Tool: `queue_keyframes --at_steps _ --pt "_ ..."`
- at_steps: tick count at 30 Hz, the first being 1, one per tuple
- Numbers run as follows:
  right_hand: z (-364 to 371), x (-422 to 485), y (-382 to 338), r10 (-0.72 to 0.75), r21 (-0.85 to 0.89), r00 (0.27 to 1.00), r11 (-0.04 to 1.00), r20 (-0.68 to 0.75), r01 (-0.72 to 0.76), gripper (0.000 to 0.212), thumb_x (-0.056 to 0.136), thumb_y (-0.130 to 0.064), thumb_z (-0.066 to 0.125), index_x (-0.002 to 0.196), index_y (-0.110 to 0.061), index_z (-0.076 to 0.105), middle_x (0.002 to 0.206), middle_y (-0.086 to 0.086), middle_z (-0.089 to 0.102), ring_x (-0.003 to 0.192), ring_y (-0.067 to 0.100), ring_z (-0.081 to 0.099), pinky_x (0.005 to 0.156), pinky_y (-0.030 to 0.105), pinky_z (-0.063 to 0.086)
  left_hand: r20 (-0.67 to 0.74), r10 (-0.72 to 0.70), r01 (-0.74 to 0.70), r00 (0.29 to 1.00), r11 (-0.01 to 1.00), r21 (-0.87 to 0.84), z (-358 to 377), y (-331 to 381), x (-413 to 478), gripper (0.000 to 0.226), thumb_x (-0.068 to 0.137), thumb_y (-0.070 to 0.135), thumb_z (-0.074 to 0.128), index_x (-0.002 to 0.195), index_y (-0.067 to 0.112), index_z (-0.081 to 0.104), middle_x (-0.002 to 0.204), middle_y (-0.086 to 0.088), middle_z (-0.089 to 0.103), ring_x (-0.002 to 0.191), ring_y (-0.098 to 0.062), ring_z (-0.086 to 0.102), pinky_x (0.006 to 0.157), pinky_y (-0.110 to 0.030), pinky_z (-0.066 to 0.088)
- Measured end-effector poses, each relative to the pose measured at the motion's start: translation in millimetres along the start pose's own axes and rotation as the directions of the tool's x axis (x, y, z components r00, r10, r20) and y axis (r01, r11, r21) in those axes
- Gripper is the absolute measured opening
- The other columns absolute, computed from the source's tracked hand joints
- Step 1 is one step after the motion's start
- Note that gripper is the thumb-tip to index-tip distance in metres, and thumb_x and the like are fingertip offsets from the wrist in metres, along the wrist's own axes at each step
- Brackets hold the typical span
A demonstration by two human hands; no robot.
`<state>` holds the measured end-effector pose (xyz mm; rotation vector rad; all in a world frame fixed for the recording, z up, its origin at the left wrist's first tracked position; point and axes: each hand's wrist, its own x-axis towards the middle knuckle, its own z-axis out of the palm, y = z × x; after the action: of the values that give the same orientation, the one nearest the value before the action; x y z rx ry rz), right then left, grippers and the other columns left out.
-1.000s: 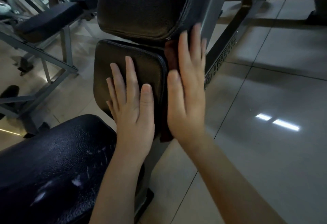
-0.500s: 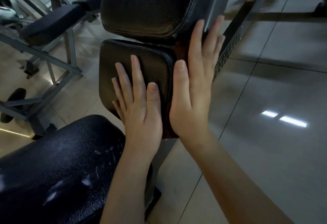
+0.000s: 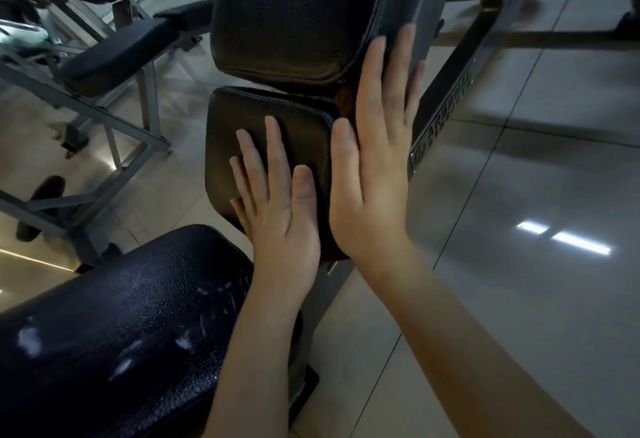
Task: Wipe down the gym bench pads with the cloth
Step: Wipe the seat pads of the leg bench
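Note:
A small dark seat pad (image 3: 256, 115) sits below a larger black back pad (image 3: 287, 18) on the gym bench. My left hand (image 3: 277, 198) lies flat on the small pad's top, fingers straight. My right hand (image 3: 377, 147) presses flat against the right side of both pads, fingers straight and pointing up. Under its palm is a dark reddish cloth (image 3: 346, 100), only a sliver of which shows at the gap between the pads and below the palm.
A worn black pad (image 3: 114, 327) fills the lower left. The bench's grey steel frame (image 3: 446, 91) slants away on the right. Another bench (image 3: 114, 53) with grey legs stands at the left. Glossy tiled floor (image 3: 519, 264) spreads to the right.
My right hand with the cloth has slid upward along the pads' right side, its fingertips now against the back pad's edge. My left hand has stayed flat on the small pad.

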<state>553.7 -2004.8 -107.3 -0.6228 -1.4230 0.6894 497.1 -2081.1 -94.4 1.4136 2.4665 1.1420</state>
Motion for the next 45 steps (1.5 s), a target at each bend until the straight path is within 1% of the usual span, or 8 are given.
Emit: queue_keyframes --at_steps 9,16,24,27,30,38,43,45 --pt "14 -81 13 -0.100 0.072 0.995 0.992 -0.007 0.101 0.058 0.105 -0.022 0.026 0.157 -0.024 0.001 0.165 -0.009 -0.002 0.153 0.019 0.002 0.121 0.055 0.007 -0.002 -0.008 0.008 1.000 1.000 0.001 1 0 -1 0.043 0.084 0.070 0.006 0.120 0.081 -0.015 0.146 0.036 -0.026 0.140 0.006 -0.023 0.117 -0.036 -0.015" --pt "-2 8 8 0.030 0.063 0.999 0.997 0.041 -0.032 0.055 0.099 -0.011 0.030 0.150 0.002 0.016 0.160 0.029 0.006 0.150 0.030 -0.007 0.123 0.054 -0.002 -0.020 0.001 -0.001 1.000 1.000 0.003 4 -2 1 0.042 0.094 0.060 0.014 0.126 0.073 -0.011 0.149 0.031 -0.023 0.139 0.006 -0.022 0.116 -0.035 -0.016" --pt "11 -95 16 -0.064 0.072 0.995 0.996 0.077 0.059 0.058 0.106 -0.024 0.025 0.157 -0.025 -0.004 0.164 -0.006 -0.010 0.153 0.023 -0.004 0.120 0.061 0.005 -0.044 0.012 -0.011 0.999 1.000 0.028 3 1 1 0.042 0.091 0.062 0.009 0.128 0.068 -0.010 0.162 0.017 -0.015 0.148 -0.005 -0.015 0.116 -0.035 -0.015" --pt "3 -46 17 -0.143 0.060 0.988 0.988 0.058 0.139 0.055 0.104 -0.014 0.030 0.154 -0.003 0.009 0.162 0.019 0.004 0.151 0.022 -0.005 0.121 0.055 0.002 -0.020 -0.006 0.007 1.000 1.000 0.017 2 3 2 0.041 0.096 0.054 0.014 0.127 0.066 -0.009 0.162 0.016 -0.016 0.148 -0.008 -0.017 0.119 -0.041 -0.014" --pt "-1 -7 8 -0.072 0.106 0.995 0.992 0.067 0.065 0.052 0.099 -0.007 0.032 0.146 0.012 0.020 0.154 0.038 0.014 0.147 0.026 -0.007 0.121 0.059 0.001 -0.012 -0.005 0.005 1.000 1.000 -0.004 1 3 2 0.043 0.097 0.051 0.016 0.130 0.063 -0.007 0.162 0.015 -0.017 0.148 -0.008 -0.018 0.120 -0.044 -0.014" --pt "10 -89 19 -0.213 0.048 0.975 0.976 0.067 0.210 0.061 0.104 -0.019 0.029 0.157 -0.021 0.000 0.165 -0.004 -0.006 0.153 0.023 -0.002 0.122 0.049 0.005 -0.004 -0.018 0.018 1.000 1.000 -0.018 1 5 2 0.040 0.094 0.055 0.015 0.126 0.068 -0.006 0.162 0.017 -0.017 0.147 -0.005 -0.019 0.120 -0.044 -0.014" --pt "-3 -6 8 -0.239 0.153 0.962 0.964 0.130 0.219 0.052 0.099 -0.009 0.036 0.144 0.016 0.025 0.153 0.037 0.020 0.146 0.040 0.008 0.122 0.045 0.007 -0.018 -0.051 0.051 0.999 0.999 -0.016 3 5 10 0.043 0.106 0.046 0.025 0.117 0.070 -0.008 0.162 0.016 -0.017 0.148 -0.007 -0.017 0.121 -0.049 -0.009" --pt "-5 -1 2 -0.196 0.157 0.974 0.972 0.115 0.177 0.053 0.096 -0.006 0.037 0.140 0.020 0.026 0.150 0.040 0.024 0.146 0.039 0.008 0.122 0.043 0.006 -0.025 -0.010 0.009 1.000 1.000 -0.018 3 0 9 0.049 0.108 0.039 0.028 0.120 0.069 -0.009 0.162 0.015 -0.017 0.148 -0.008 -0.017 0.121 -0.049 -0.008"
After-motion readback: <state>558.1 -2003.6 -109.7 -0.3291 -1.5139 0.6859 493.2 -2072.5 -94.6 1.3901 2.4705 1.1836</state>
